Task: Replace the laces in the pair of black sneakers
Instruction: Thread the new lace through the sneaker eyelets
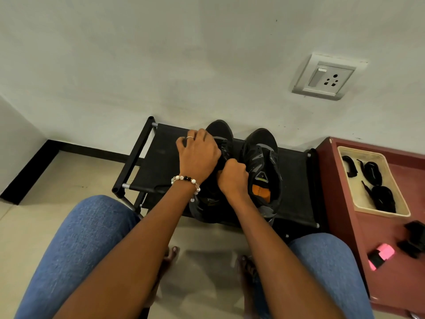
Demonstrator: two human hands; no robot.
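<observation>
Two black sneakers sit side by side on a black fabric shoe rack point(296, 180) against the far wall, toes pointing away. Left sneaker point(220, 134) is mostly covered by both hands; right sneaker point(262, 162) is untouched, orange insole visible, eyelets look unlaced. Left hand point(197, 155) lies over the left sneaker's upper, fingers curled down around its far-left side, gripping it; ring on one finger, beaded bracelet point(186, 179) at the wrist. Right hand point(232, 178) is a closed fist at the lace area of the same shoe, pinching something dark there; cannot tell if it's lace or tongue. To the right, a dark red cabinet point(345, 203) touches the rack. On it: a cream tray point(345, 153) holding coiled black laces point(372, 173), and nearer, a pink and black object point(380, 255).
</observation>
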